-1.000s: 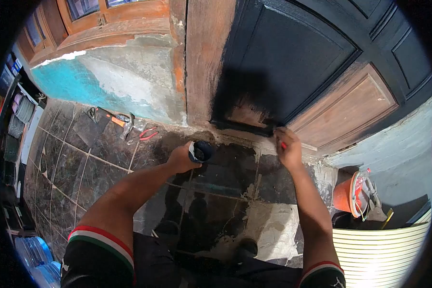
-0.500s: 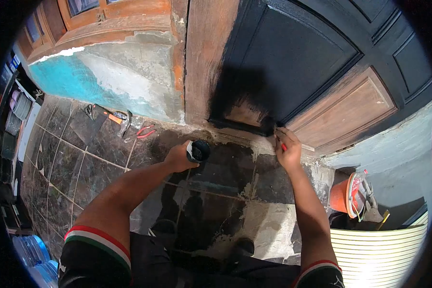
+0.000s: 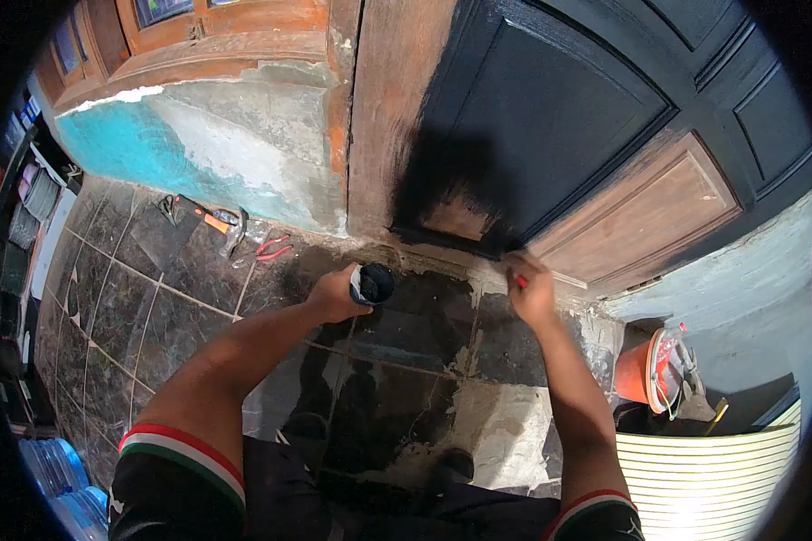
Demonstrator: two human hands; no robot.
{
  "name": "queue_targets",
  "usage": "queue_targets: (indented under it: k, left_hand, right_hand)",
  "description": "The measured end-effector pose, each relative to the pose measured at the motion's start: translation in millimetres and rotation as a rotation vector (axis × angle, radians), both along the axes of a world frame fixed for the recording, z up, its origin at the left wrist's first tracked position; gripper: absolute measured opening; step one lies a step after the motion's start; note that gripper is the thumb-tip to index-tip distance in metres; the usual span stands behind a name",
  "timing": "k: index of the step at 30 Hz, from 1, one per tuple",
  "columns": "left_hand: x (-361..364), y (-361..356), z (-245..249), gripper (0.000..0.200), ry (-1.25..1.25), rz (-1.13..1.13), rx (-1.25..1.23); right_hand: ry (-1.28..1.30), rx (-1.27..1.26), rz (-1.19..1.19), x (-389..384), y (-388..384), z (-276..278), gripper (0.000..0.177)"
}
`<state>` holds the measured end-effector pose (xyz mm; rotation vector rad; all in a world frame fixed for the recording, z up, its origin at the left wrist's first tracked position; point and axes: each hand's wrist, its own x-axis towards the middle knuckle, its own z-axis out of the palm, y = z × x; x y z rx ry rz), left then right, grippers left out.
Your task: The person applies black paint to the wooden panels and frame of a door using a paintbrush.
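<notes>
My left hand (image 3: 336, 294) is wrapped round a small dark cup (image 3: 375, 283) with black paint inside, held above the tiled floor. At the bottom edge of the wooden door (image 3: 559, 99), my right hand (image 3: 531, 287) grips a brush with a red handle (image 3: 521, 281). The bristles are in shadow and hard to make out. Black paint covers the large door panel, except for a bare brown patch (image 3: 458, 218) near its lower edge. The panel to the right (image 3: 645, 212) is mostly bare brown wood.
On the floor by the wall lie a hammer (image 3: 234, 230), red pliers (image 3: 272, 248) and scissors (image 3: 167, 209). An orange bucket (image 3: 636, 373) stands at the right, near a ribbed pale sheet (image 3: 708, 478). Blue plastic bottles (image 3: 59, 469) are at the lower left.
My right hand has moved slightly left and down along the door's bottom edge, with the brush still in it. My left hand and the cup have hardly moved.
</notes>
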<state>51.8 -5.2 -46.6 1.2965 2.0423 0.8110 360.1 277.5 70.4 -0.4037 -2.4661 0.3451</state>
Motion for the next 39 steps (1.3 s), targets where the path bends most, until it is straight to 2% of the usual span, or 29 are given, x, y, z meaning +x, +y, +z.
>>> queue_targets:
  k: [2,5,8,11,12,15,18,21,22,25,29,30,33,34,37,39]
  left_hand:
    - [-1,0,2,0.079,0.022,-0.018,0.011]
    - [-1,0,2,0.078,0.047,-0.032,0.022]
    - [1,-1,9,0.076,0.037,-0.035,0.004]
    - [0,1,4,0.076,0.024,-0.030,0.000]
    - [0,1,3,0.076,0.023,-0.029,0.001]
    - [0,-1,3,0.077,0.044,-0.046,0.027]
    - [-1,-2,0,0.079,0.034,-0.048,0.036]
    - [2,-2,9,0.079,0.038,-0.018,-0.042]
    - [0,-1,2,0.079,0.043,-0.022,-0.013]
    - [-5,-2,-10,0.078,0.060,-0.038,0.039]
    - [-3,0,-4,0.078,0.049,-0.049,0.034]
    - [-2,0,-5,0.079,0.038,-0.044,0.033]
    - [-1,-2,2,0.077,0.041,-0.023,0.067]
    - [-2,-1,4,0.076,0.039,-0.023,0.065]
    - [-5,-1,3,0.076,0.051,-0.037,0.051]
    - [-11,1,-8,0.076,0.082,-0.044,0.032]
  right_hand:
    - [-0.124,0.059,0.007,0,8,-25,0.034]
    - [0.035,0.025,-0.028,-6,14,-8,0.032]
    - [0.211,0.049,-0.088,-6,7,34,0.027]
    - [0.222,0.127,-0.116,-1,-2,30,0.028]
    - [0.081,0.135,-0.097,3,-3,25,0.026]
    - [-0.067,-0.004,-0.031,4,9,-3,0.026]
    - [0.074,0.061,-0.087,10,23,8,0.024]
    - [0.249,0.044,-0.202,6,6,47,0.024]
    - [0.221,0.087,-0.185,9,3,50,0.021]
    - [-0.023,-0.065,-0.052,9,3,29,0.020]
    - [0.114,0.153,-0.058,6,18,21,0.017]
    - [0.235,0.127,-0.173,-1,4,42,0.011]
    - [0.307,-0.139,-0.375,0,-9,58,0.008]
    - [0.362,-0.372,-0.386,-2,-11,43,0.008]
    - [0.386,-0.760,-0.678,-17,-16,-25,0.007]
    - [0.627,-0.936,-0.843,-36,-23,-52,0.008]
